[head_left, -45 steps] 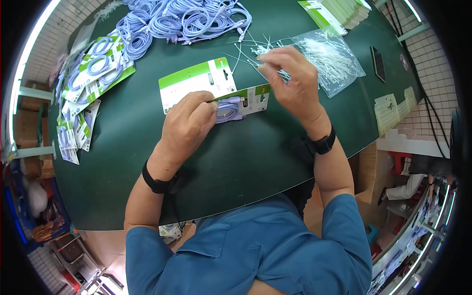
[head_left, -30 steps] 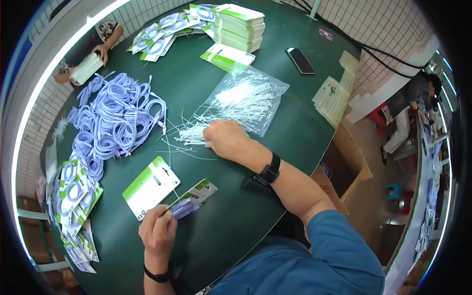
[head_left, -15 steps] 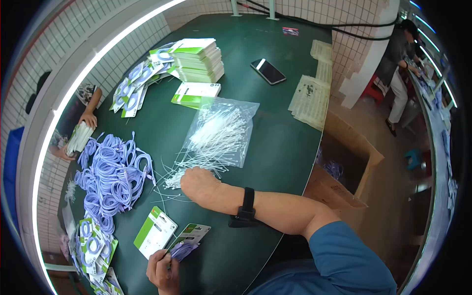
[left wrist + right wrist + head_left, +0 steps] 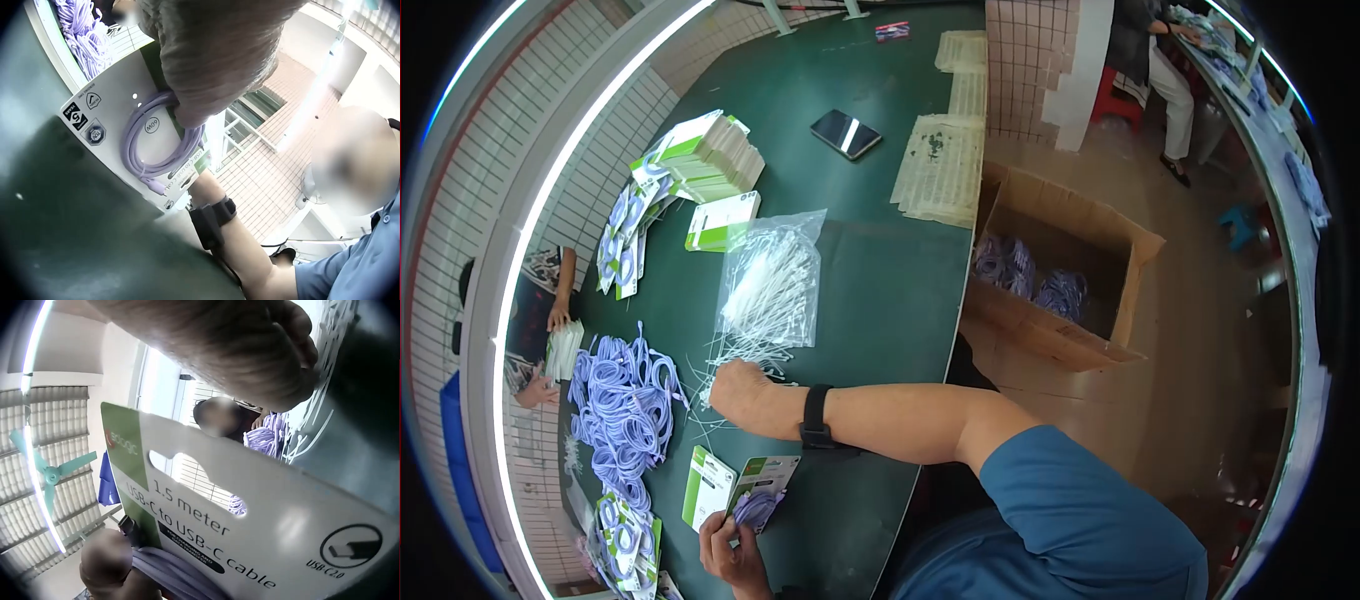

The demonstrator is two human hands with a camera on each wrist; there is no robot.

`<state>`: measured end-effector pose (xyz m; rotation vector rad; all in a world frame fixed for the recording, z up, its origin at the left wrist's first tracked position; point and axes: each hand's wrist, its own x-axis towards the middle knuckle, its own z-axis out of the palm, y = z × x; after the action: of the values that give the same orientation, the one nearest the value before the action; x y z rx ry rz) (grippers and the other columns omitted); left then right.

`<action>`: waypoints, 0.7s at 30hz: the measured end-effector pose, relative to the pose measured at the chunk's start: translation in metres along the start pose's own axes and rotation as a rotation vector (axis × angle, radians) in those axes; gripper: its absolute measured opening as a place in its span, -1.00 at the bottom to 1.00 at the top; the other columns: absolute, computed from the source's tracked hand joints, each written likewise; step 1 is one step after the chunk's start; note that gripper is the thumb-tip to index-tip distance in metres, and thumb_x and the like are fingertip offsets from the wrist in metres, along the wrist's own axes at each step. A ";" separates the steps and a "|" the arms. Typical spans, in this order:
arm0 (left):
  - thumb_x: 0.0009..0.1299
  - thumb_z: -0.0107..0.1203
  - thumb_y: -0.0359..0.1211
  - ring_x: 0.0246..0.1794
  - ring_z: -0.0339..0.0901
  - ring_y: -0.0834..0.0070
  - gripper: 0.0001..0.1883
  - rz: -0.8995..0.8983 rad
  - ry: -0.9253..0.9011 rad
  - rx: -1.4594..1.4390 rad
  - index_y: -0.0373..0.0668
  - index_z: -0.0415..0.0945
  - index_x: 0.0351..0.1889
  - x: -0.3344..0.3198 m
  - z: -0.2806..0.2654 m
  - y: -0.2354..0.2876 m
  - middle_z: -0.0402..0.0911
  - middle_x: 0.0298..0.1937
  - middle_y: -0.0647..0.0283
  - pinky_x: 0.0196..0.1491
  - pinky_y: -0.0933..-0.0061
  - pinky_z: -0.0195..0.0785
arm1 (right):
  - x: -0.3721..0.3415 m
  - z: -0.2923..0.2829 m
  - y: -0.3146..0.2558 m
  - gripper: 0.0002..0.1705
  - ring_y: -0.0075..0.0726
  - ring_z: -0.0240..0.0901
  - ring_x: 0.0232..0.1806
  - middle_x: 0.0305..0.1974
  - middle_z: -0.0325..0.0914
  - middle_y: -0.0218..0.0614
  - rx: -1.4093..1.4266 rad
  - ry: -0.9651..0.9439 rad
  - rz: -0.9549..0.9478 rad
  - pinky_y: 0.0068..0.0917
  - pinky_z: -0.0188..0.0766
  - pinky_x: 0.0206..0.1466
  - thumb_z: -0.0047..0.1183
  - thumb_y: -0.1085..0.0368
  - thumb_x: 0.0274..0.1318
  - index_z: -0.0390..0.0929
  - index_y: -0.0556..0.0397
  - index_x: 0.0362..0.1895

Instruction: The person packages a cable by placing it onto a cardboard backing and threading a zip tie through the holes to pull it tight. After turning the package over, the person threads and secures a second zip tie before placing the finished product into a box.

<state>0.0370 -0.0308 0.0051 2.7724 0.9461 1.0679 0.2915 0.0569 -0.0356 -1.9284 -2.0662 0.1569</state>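
Observation:
My left hand (image 4: 735,560) pinches a printed backing card (image 4: 772,474) with a coiled lilac USB-C cable (image 4: 756,508) on its front. In the left wrist view the thumb presses over the cable coil (image 4: 132,156). A second card (image 4: 712,490), white and green, lies flat beside it. My right hand (image 4: 745,392) is down at the near ends of the white cable ties (image 4: 752,350), which spill from a clear bag (image 4: 807,300). In the right wrist view its curled fingers are right at the ties (image 4: 326,381); whether they grip one I cannot tell.
A heap of coiled lilac cables (image 4: 625,400) lies left, with carded cables (image 4: 625,545) nearer. Stacked cards (image 4: 720,165) and a phone (image 4: 846,134) stand farther back. Beyond the right table edge is a cardboard box (image 4: 1050,335). Another person (image 4: 540,310) is across at left.
The right hand has gone from beside the held card out to the cable ties and stays there. The left hand keeps its hold on the card. The head view has swung right.

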 end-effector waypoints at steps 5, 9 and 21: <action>0.17 0.24 -0.73 -0.31 0.63 0.25 -0.80 -0.041 -0.002 0.014 -0.31 0.55 -0.32 0.002 0.011 0.011 0.68 -0.17 0.05 -0.43 0.43 0.41 | 0.001 0.002 -0.004 -0.77 -0.17 0.72 -0.07 -0.19 0.76 -0.33 0.013 0.011 -0.014 -0.29 0.63 -0.20 0.32 0.30 -0.03 0.83 -0.07 -0.21; 0.18 0.25 -0.72 -0.28 0.63 0.21 -0.81 -0.088 -0.011 0.055 -0.31 0.54 -0.31 0.006 0.015 0.022 0.68 -0.17 0.05 -0.39 0.39 0.43 | 0.010 0.006 -0.008 -0.76 -0.18 0.73 -0.07 -0.19 0.77 -0.39 0.031 0.024 -0.019 -0.31 0.62 -0.23 0.32 0.29 -0.02 0.83 -0.10 -0.19; 0.16 0.23 -0.71 -0.22 0.66 0.05 -0.80 -0.002 -0.013 0.094 -0.31 0.53 -0.31 0.019 0.024 0.033 0.67 -0.20 0.01 -0.28 0.28 0.50 | 0.008 -0.006 0.004 -0.81 -0.13 0.76 -0.13 -0.25 0.78 -0.37 0.212 0.183 0.059 -0.23 0.66 -0.22 0.28 0.31 0.00 0.84 -0.14 -0.25</action>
<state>0.0807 -0.0421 0.0055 2.8488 1.0234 1.0300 0.2962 0.0642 -0.0299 -1.8047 -1.7990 0.1964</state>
